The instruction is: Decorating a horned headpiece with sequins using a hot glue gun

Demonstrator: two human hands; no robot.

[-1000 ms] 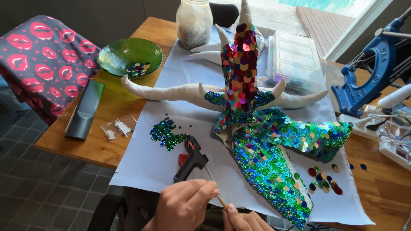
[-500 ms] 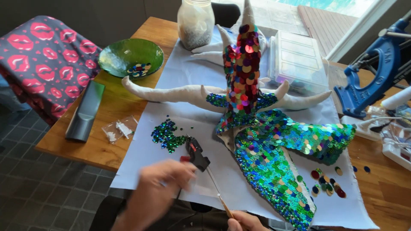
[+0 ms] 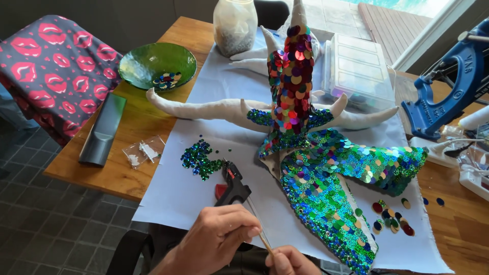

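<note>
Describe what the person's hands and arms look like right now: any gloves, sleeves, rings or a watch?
Both hands are bare. The left hand shows no glove or ring, and its wrist carries no watch or sleeve as far as the frame reaches. Only the knuckles of the right hand are in view, also ungloved; its wrist is out of frame.

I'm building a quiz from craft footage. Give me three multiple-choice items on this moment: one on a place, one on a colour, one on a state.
1. Where does the glue gun lie?
A. in the bowl
B. on the white sheet, beside the loose sequin pile
C. on the floor

2. What colour is the glass bowl?
A. green
B. red
C. white

3. What is the thin stick doing?
A. lying loose on the wood
B. standing in the jar
C. pinched between both hands

Answers: 1 B, it rests on the sheet right of the sequin pile. 2 A, its glass is green. 3 C, left hand and right hand both grip it.
</note>
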